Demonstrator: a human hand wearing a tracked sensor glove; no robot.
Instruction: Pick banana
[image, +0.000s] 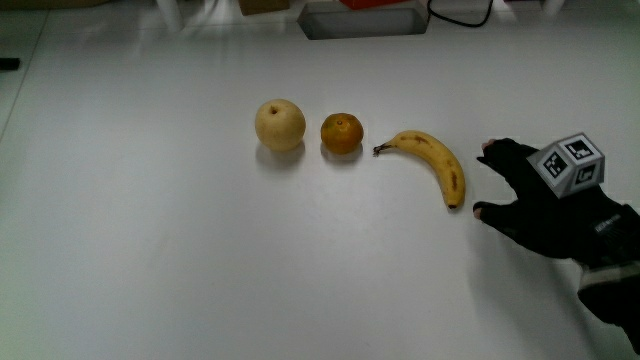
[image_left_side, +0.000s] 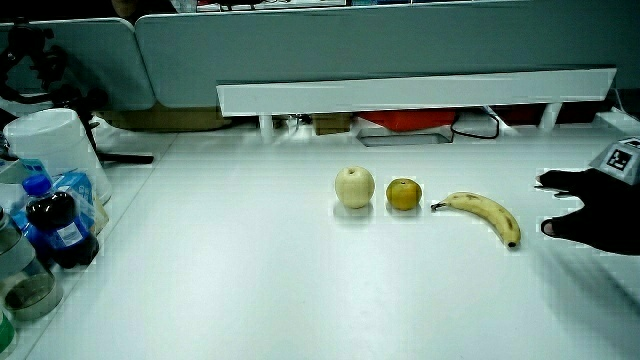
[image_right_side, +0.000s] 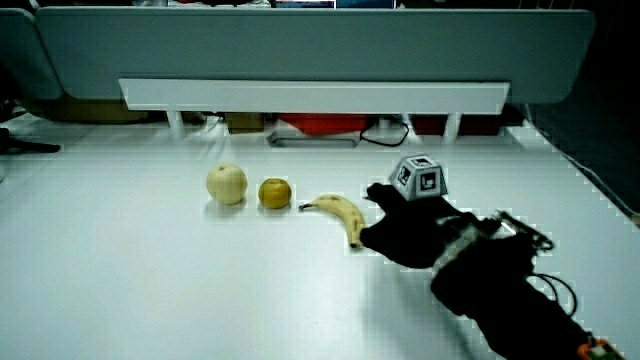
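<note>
Lying on a white table (image: 200, 260) is a yellow banana (image: 436, 160), curved, with its stem end turned toward an orange (image: 341, 133) and its brown-tipped end nearest the gloved hand (image: 545, 205). The orange is set just beside the stem, without touching it, and a pale round apple (image: 280, 124) is set just beside the orange, so that the three fruits are seen in a row. The hand is held just beside the banana's tip, close to it but apart from it; nothing is grasped. Its fingers (image: 497, 150) are spread and relaxed, pointed toward the banana, with the thumb nearer to the person than the fingers. A small patterned cube (image: 573, 164) is carried on the back of the glove, and a dark-sleeved forearm (image_right_side: 510, 290) is seen in a side view reaching in from the person's edge of the table. In both side views the banana (image_left_side: 484, 214) (image_right_side: 340, 213) is shown flat on the table between the orange (image_left_side: 403, 194) and the hand (image_left_side: 595, 210). Bottles and a white container (image_left_side: 45, 150) are grouped at the table's edge in a side view, well apart from the fruit. A low grey partition (image_right_side: 300, 40) is seen in both side views.
</note>
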